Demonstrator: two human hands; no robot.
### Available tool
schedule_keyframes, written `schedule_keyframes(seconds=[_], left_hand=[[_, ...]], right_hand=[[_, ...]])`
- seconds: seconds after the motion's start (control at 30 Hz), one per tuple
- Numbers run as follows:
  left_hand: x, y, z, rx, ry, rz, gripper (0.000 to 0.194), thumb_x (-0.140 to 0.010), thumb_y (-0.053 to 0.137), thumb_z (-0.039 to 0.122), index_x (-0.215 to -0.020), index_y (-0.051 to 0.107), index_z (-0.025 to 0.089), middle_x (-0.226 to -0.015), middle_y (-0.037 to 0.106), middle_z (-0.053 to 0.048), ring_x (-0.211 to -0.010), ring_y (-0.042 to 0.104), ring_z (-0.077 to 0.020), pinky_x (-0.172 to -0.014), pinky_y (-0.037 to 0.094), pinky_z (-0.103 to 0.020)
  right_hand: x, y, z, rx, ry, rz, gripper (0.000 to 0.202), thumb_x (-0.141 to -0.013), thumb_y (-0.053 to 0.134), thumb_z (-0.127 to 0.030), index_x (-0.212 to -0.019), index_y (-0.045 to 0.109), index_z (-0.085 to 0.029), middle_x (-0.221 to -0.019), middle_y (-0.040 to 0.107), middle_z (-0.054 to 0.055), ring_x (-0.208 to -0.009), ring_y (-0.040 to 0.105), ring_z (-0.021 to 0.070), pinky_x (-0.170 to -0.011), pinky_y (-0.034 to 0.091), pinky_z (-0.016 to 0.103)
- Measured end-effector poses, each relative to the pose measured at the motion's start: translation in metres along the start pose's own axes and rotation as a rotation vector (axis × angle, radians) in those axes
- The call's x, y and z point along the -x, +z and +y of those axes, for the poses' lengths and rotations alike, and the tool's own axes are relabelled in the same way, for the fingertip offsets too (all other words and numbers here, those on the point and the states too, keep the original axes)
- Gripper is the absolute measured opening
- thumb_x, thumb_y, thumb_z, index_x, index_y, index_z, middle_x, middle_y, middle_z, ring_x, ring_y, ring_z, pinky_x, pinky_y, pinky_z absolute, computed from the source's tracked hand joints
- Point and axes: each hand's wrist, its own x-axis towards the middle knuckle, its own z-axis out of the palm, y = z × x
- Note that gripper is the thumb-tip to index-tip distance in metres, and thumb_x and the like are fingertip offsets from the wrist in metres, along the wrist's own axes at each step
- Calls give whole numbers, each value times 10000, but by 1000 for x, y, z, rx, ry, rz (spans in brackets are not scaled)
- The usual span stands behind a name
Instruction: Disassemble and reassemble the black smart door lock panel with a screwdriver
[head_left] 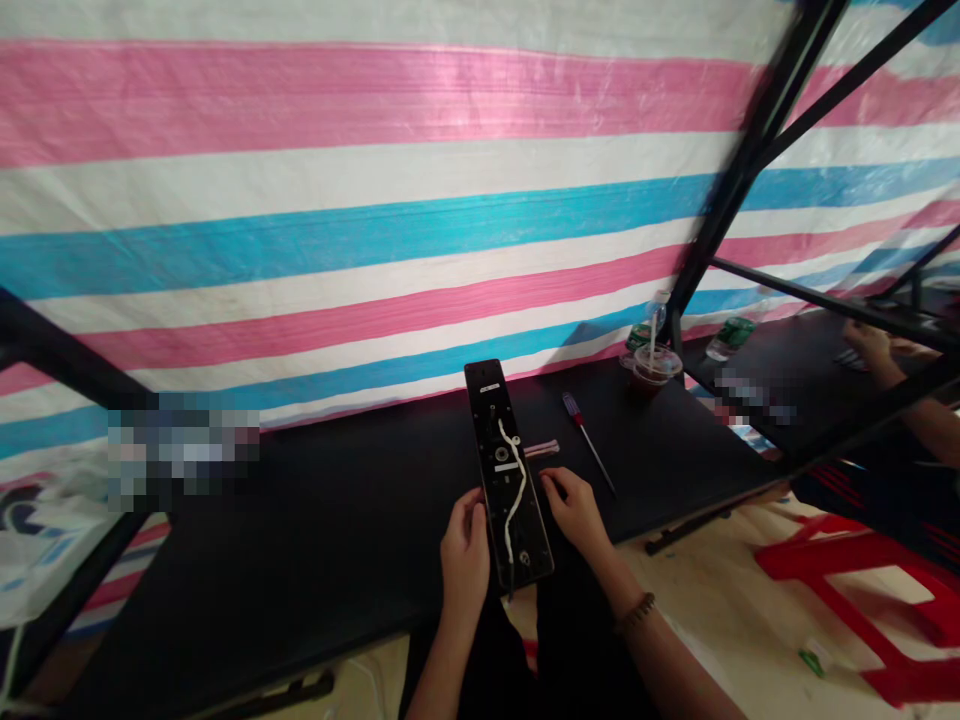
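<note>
Light is uneven: brightest on the sheet (420, 225) above the panel (534, 530), where a soft pink glare shows, and dim on the table (337, 530) around it. A faint shadow marks the sheet right of the panel. Far right of the panel, things look soft; left of it, a patch is pixelated. Wide-angle distortion stretches the edges.

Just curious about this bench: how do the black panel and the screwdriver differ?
The black panel is broad and flat; the screwdriver is slim, with a reddish handle. The black panel is between left hand and right hand; the screwdriver lies clear of both. Both are elongated.
</note>
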Motion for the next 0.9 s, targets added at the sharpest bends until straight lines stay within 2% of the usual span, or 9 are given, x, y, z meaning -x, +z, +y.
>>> schedule_keyframes(seconds=[0.1, 0.2, 0.7, 0.9], left_hand=[[-21, 9, 1, -21, 36, 26, 372, -948, 475, 484, -1130, 629, 199, -1090, 731, -105, -1009, 697, -253, -906, 530, -392], [-29, 16, -3, -35, 35, 42, 368, -950, 481, 486, -1137, 609, 196, -1022, 737, -98, -941, 709, -249, -848, 539, -377], [-21, 15, -1, -37, 68, 24, 352, -981, 469, 454, -1173, 604, 191, -1016, 744, -86, -935, 715, -231, -839, 535, -351], [-18, 14, -2, -6, 64, -19, 354, -964, 519, 437, -1202, 585, 184, -910, 736, -59, -853, 705, -216, -799, 531, -339]], right_hand=[[-2, 1, -1, 31, -31, -58, 231, -963, 483, -245, -941, 709, -200, -894, 731, 75, -825, 697, 219, -771, 533, 326], [-1, 0, -3, 22, -40, -76, 240, -969, 477, -252, -940, 711, -204, -881, 728, 72, -822, 697, 217, -765, 535, 317], [2, -3, 0, -26, 15, -98, 295, -990, 473, -370, -939, 710, -203, -916, 747, 90, -851, 709, 245, -773, 545, 342], [2, -1, 2, -31, 19, -109, 296, -980, 483, -391, -941, 708, -204, -921, 748, 95, -850, 709, 252, -770, 542, 349]])
